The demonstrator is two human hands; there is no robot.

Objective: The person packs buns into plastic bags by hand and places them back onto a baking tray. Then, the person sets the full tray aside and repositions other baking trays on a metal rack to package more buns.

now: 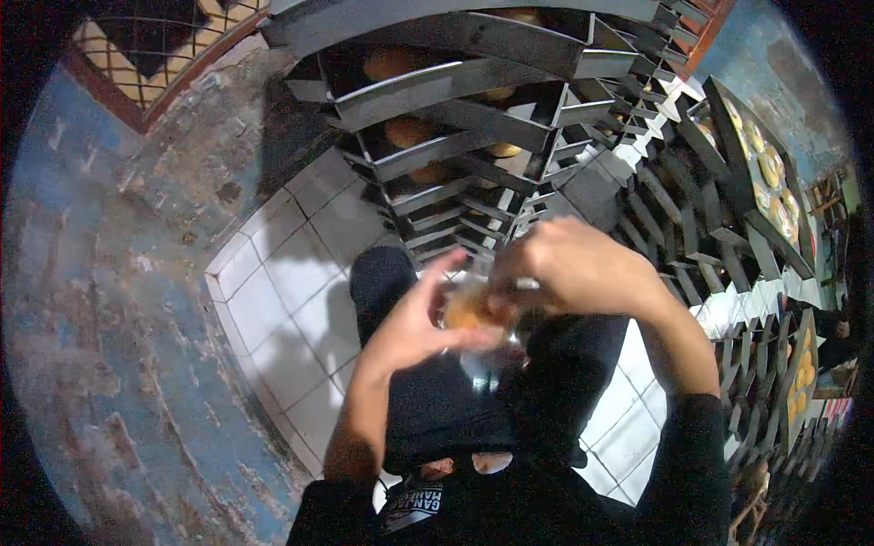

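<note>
And there, above the lap (442,400), the left hand (421,320) cups a seemingly bagged bun (473,308), likely light, squashable, best cradled by its sides, while the right hand's (560,268) fingers bunch beside it, grip unreadable.

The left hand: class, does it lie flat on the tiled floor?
No: the left hand is raised beside the right hand, its thumb and fingers curved at a blurred yellowish item.

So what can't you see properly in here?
All in the head view:
Yellowish item by the left hand: too blurred to name.
Right hand: blurred, its back partly hiding its grip.
Brown rounds: partly hidden by tray rims.
Blue wall: cut off by the dark edge.
</note>
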